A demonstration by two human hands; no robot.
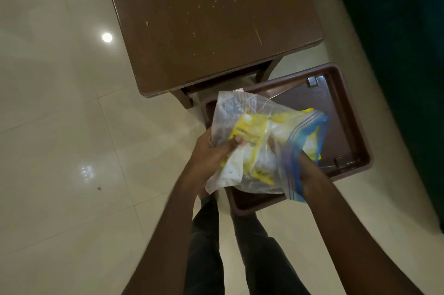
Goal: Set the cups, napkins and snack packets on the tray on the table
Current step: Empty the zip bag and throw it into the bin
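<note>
Above brown plastic tray (336,112): left hand (211,150), right hand (310,174) clutch crinkled clear zip bag (259,141).

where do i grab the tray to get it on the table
By the raised rim of the tray, one hand on each long side, coming from outside: the rim gives fingers a lip. The left hand and right hand first need to release the bag.
</note>
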